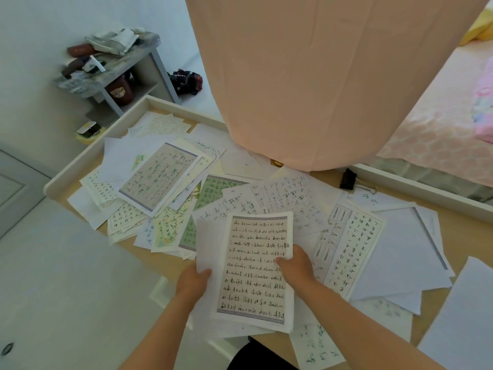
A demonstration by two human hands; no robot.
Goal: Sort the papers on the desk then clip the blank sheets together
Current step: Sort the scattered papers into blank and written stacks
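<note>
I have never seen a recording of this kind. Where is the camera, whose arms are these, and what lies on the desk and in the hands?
There is no machine here: a person works with bare hands. The single picture comes from a camera worn on the person's head. It looks forward and down, so the arms enter from the bottom.

The left hand and the right hand hold a small stack of papers by its sides, thumbs on top. Its top sheet is covered with handwriting.

Many loose sheets lie on the desk: written pages towards the left and blank sheets at the right. A black binder clip lies near the far rim.

The large peach-coloured shape at the top hides part of the desk. I cannot tell what it is.
</note>
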